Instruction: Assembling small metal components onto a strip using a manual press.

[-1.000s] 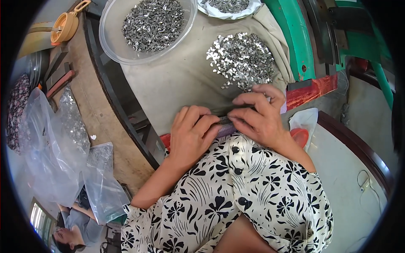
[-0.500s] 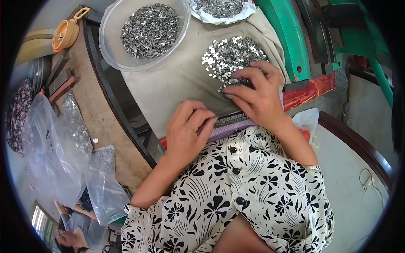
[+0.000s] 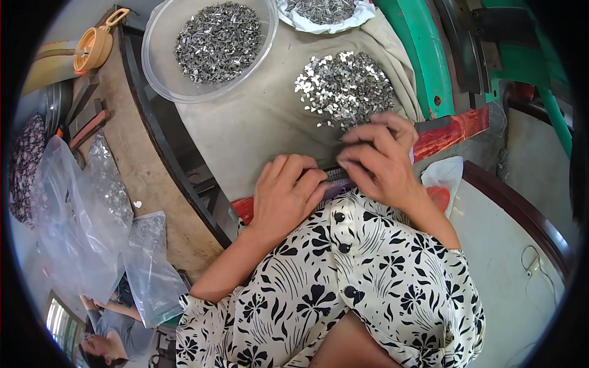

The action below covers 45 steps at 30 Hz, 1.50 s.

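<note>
My left hand [image 3: 285,193] rests at the near edge of the cloth-covered work surface, its thumb and fingers curled together; what they pinch, if anything, is hidden. Beside its fingertips runs a dark ridged strip [image 3: 335,176] along that edge. At the strip's right end is my right hand [image 3: 386,162], fingers bent and the thumb close to the index fingertip; anything between them is too small to make out. Beyond the right hand lies a loose pile of small shiny metal pieces [image 3: 343,89], some bright and some dark grey.
A clear plastic tub [image 3: 150,70] of small metal parts stands far left, with a white-lined dish [image 3: 362,17] of thin metal pieces beside it. Green machinery [image 3: 423,61] borders the right. Plastic bags [image 3: 147,270] lie on the left bench; a person [image 3: 119,331] is at lower left.
My right hand has drawn back from the metal pile toward the near edge. My left hand has shifted slightly right, so the two hands are closer together at the strip.
</note>
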{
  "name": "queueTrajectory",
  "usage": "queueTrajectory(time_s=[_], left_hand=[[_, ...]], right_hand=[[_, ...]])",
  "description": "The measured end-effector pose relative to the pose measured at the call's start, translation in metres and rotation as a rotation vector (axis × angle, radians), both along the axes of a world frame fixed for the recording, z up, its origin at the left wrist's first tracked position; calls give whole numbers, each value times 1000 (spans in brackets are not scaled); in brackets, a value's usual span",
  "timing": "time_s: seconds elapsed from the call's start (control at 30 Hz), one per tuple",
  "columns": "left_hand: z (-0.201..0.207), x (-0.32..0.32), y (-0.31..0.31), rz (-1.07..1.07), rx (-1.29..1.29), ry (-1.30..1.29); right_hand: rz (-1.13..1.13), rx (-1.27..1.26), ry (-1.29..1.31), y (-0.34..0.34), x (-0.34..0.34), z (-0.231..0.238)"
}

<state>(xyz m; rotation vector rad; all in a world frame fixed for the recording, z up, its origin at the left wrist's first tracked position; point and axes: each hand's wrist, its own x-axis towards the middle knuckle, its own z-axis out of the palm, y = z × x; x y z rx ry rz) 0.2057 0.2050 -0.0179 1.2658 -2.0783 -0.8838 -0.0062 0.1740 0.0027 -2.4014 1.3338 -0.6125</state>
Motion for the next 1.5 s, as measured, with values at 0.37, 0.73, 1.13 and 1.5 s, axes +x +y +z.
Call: queueTrajectory(time_s=[0.37,0.73,1.13,1.5], left_hand=[[4,2,1,-24,-64,-83],[2,4,2,-33,0,-79],[1,6,3,-23,45,-21],[4,6,1,2,77,15]], right_hand=[[-31,-56,8,-5,1,-4],[127,-154,97,-37,20,-6],[-45,15,76,-22,21,-5],[55,-16,-22,7,-4,-1]])
